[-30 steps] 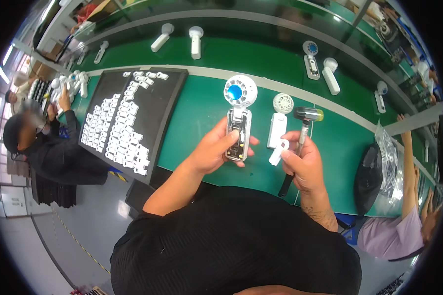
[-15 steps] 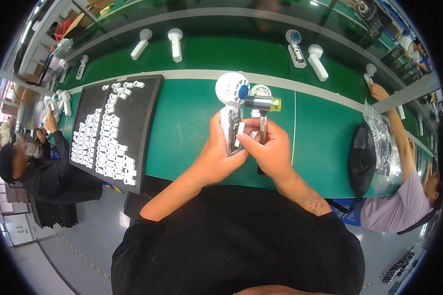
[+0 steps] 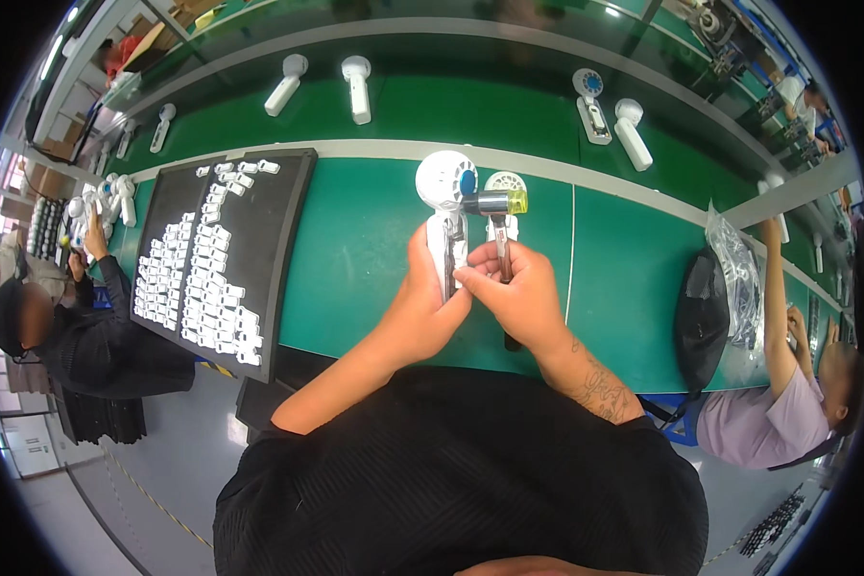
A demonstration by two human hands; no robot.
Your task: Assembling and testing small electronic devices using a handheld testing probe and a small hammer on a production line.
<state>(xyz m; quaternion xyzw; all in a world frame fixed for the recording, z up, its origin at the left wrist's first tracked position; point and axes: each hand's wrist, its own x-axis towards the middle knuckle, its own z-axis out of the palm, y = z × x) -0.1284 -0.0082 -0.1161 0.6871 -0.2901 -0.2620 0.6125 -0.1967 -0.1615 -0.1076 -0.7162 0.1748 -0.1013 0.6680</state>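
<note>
Left hand [image 3: 430, 305] is wrapped around the white fan [image 3: 447, 216] over the green desk [image 3: 355, 259], bracing it upright, while the right hand [image 3: 518, 298] at 3 o'clock grips a small hammer [image 3: 496, 216], its head right against the fan's head.

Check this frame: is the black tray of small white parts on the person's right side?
No. The black tray lies on the green table to the left of the left hand.
</note>
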